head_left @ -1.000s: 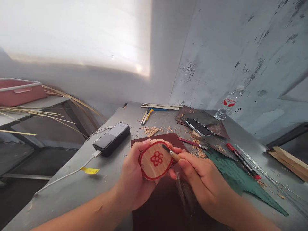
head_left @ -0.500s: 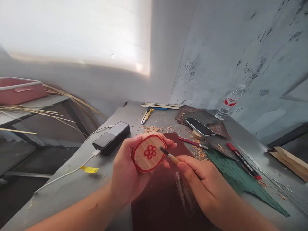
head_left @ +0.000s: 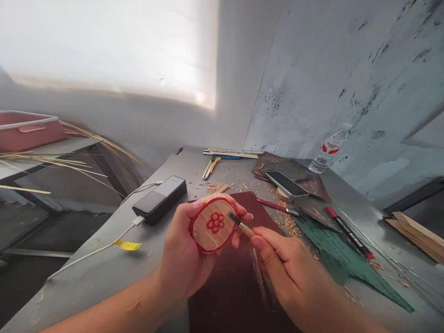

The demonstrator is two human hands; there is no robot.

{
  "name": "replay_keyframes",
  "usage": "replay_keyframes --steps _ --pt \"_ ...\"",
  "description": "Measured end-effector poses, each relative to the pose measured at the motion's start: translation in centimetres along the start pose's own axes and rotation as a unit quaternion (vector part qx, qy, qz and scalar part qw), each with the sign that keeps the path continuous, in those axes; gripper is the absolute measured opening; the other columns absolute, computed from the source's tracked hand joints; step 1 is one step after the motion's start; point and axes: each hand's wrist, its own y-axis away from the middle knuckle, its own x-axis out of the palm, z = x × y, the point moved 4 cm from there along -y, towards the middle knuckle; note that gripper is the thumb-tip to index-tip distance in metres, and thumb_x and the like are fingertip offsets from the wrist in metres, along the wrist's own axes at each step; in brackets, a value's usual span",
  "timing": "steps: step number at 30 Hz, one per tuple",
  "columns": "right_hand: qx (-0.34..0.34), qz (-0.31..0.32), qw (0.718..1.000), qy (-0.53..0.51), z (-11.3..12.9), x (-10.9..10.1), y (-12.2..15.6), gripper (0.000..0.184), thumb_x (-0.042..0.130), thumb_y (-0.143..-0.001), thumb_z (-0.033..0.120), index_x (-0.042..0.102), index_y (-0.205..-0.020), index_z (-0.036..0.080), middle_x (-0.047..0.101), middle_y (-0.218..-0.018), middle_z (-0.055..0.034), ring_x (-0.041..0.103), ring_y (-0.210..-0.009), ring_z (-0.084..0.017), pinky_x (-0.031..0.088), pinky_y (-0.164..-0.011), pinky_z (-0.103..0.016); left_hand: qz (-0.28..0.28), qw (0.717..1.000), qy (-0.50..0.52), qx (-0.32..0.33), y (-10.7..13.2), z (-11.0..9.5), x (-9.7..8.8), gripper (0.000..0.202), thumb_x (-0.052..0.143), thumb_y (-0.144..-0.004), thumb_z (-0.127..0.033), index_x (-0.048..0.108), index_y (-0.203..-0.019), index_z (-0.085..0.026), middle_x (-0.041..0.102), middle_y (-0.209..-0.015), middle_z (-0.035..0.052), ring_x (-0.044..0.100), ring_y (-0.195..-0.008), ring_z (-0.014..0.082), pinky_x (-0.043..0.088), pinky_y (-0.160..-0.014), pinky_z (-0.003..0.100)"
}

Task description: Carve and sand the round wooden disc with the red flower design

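My left hand (head_left: 185, 249) is closed around an oval wood slice (head_left: 203, 231), its face turned up toward me. A red line runs round the rim of the slice, and a red flower outline is drawn near its middle. My right hand (head_left: 291, 259) grips the wooden handle of a small carving gouge (head_left: 244, 227). The dark metal end of the gouge lies over the right part of the slice, beside the flower; whether it touches the wood I cannot tell. Beneath both hands lies a dark brown leather sheet (head_left: 222, 296).
A power bank (head_left: 159, 199) with a white cable sits left of my hands. Behind are a utility knife (head_left: 211, 167) and wood shavings (head_left: 243, 186). To the right lie a phone (head_left: 287, 183), a red-handled knife (head_left: 277, 206), a marker (head_left: 349, 232), green sandpaper (head_left: 329, 245) and a water bottle (head_left: 329, 150).
The wood slice has dropped slightly and its face has tilted a little. My right hand and the gouge have shifted slightly left and down with it. Both grips are unchanged.
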Motion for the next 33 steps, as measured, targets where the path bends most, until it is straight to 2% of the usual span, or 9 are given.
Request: replay_keyframes --steps 3,7,11,17,23,26,29,31,33 --pt "0.019 0.026 0.999 -0.025 0.2 0.2 0.1 0.04 0.033 -0.113 0.041 0.057 -0.086 0.023 0.053 -0.067 0.0034 0.044 -0.056 -0.013 0.034 -0.051 -0.03 -0.007 1.0 -0.001 -0.004 0.3 -0.1 0.2 0.047 0.037 -0.095 -0.028 0.08 -0.09 -0.008 0.076 -0.096 0.0192 0.072 -0.084 0.028 0.054 -0.057 0.028" --pt "0.007 0.017 0.999 -0.034 0.8 -0.2 -0.1 0.037 0.035 -0.113 0.038 0.057 -0.089 0.023 0.055 -0.067 0.0036 0.045 -0.055 -0.013 0.035 -0.052 -0.029 -0.017 1.0 0.007 -0.007 0.4 -0.2 0.3 0.046 0.039 -0.094 -0.029 0.08 -0.089 -0.008 0.076 -0.093 0.02 0.071 -0.082 0.0271 0.054 -0.055 0.026" --pt "0.006 0.024 0.999 -0.024 0.7 0.0 -0.2 0.035 0.034 -0.113 0.037 0.057 -0.09 0.024 0.056 -0.067 0.0041 0.046 -0.055 -0.013 0.035 -0.052 -0.029 -0.001 1.0 0.01 -0.009 0.2 -0.1 0.4 0.043 0.042 -0.093 -0.03 0.079 -0.087 -0.009 0.076 -0.092 0.0182 0.072 -0.085 0.028 0.053 -0.056 0.026" --pt "-0.008 -0.004 1.0 0.004 0.4 0.4 0.1 0.032 0.034 -0.112 0.034 0.057 -0.092 0.023 0.066 -0.081 -0.0011 0.057 -0.065 -0.015 0.041 -0.059 -0.03 0.012 1.0 0.003 -0.002 0.4 0.0 0.4 0.044 0.04 -0.096 -0.031 0.077 -0.086 -0.011 0.076 -0.095 0.0179 0.071 -0.093 0.0314 0.051 -0.059 0.027" --pt "0.082 0.028 0.993 -0.079 -0.3 0.8 0.2 0.046 0.03 -0.112 0.05 0.051 -0.08 0.025 0.048 -0.063 0.0031 0.046 -0.054 -0.015 0.037 -0.049 -0.029 0.012 1.0 -0.007 -0.004 0.3 0.2 0.1 0.041 0.042 -0.095 -0.032 0.077 -0.092 -0.012 0.076 -0.101 0.0174 0.069 -0.077 0.0257 0.053 -0.06 0.031" --pt "0.026 0.016 0.999 -0.039 -0.1 0.6 0.0 0.038 0.032 -0.112 0.042 0.059 -0.092 0.024 0.063 -0.078 -0.0015 0.061 -0.07 -0.018 0.05 -0.066 -0.03 0.009 1.0 -0.012 -0.005 0.3 0.2 0.1 0.042 0.043 -0.094 -0.032 0.078 -0.095 -0.009 0.076 -0.099 0.0182 0.067 -0.073 0.0233 0.053 -0.058 0.029" --pt "-0.026 0.002 1.0 0.003 0.2 0.4 -0.1 0.029 0.035 -0.111 0.034 0.061 -0.107 0.024 0.072 -0.1 -0.0064 0.068 -0.087 -0.02 0.052 -0.079 -0.033 0.012 1.0 -0.007 -0.003 0.3 0.3 0.2 0.04 0.047 -0.092 -0.034 0.077 -0.092 -0.009 0.074 -0.094 0.0178 0.068 -0.076 0.0249 0.052 -0.056 0.028" --pt "-0.008 0.011 1.0 -0.016 0.2 0.4 -0.1 0.032 0.034 -0.111 0.036 0.061 -0.101 0.023 0.069 -0.09 -0.0046 0.065 -0.078 -0.018 0.051 -0.071 -0.031 0.012 1.0 -0.004 -0.005 0.4 0.4 0.1 0.038 0.048 -0.091 -0.034 0.076 -0.09 -0.01 0.074 -0.092 0.0167 0.068 -0.075 0.0244 0.052 -0.056 0.028" --pt "0.034 0.024 0.997 -0.071 0.1 0.6 -0.1 0.039 0.035 -0.112 0.044 0.06 -0.09 0.023 0.06 -0.076 -0.0011 0.056 -0.066 -0.016 0.046 -0.06 -0.028 0.013 1.0 -0.002 -0.019 0.4 0.7 0.1 0.037 0.047 -0.092 -0.033 0.076 -0.09 -0.01 0.074 -0.091 0.0159 0.066 -0.069 0.0221 0.052 -0.056 0.028"
